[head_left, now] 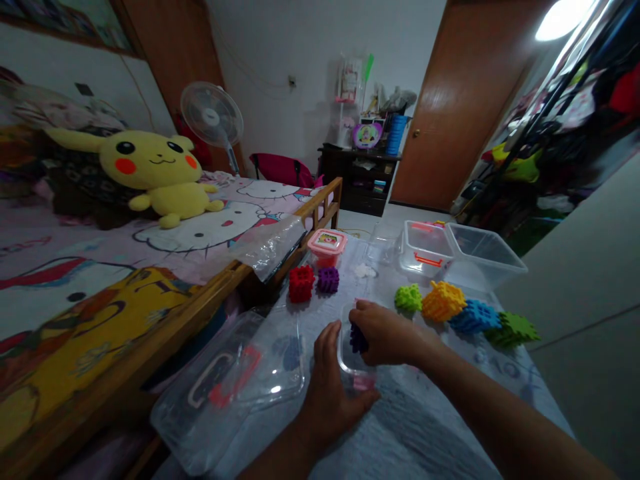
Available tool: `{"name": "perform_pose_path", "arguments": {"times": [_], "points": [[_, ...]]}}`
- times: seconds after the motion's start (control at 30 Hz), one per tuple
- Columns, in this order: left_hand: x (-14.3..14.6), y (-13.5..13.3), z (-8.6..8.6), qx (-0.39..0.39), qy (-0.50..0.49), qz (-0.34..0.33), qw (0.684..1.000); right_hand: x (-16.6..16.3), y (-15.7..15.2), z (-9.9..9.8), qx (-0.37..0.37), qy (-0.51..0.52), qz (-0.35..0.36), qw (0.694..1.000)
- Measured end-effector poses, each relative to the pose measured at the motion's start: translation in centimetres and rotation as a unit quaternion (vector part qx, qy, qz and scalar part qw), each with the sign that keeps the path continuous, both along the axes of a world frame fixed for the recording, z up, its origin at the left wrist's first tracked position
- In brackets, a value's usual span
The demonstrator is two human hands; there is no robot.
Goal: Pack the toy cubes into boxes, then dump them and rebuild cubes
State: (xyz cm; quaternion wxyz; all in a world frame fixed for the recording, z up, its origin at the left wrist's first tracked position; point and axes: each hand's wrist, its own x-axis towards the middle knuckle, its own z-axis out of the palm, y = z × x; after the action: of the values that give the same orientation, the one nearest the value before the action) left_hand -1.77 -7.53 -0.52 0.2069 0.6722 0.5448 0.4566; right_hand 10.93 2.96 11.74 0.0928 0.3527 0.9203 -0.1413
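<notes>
Several dark bluish-purple notched pieces (357,339)

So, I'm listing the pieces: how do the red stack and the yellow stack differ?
The red stack is left of the right hand; the yellow stack is to its right. The red stack looks compact and boxy; the yellow stack looks longer and slanted. Both have notched edges and rest on the pale cloth.
</notes>
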Motion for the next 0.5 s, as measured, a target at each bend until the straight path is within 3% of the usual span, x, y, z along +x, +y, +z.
{"name": "perform_pose_path", "arguments": {"times": [0.33, 0.5], "points": [[0.1, 0.0, 0.1, 0.004, 0.002, -0.005, 1.000, -2.1, -0.7, -3.8, 0.041, -0.061, 0.006, 0.997], [0.1, 0.0, 0.4, -0.003, 0.003, -0.007, 1.000, -1.5, -0.3, -3.4, 0.022, -0.027, 0.002, 0.999]]}}
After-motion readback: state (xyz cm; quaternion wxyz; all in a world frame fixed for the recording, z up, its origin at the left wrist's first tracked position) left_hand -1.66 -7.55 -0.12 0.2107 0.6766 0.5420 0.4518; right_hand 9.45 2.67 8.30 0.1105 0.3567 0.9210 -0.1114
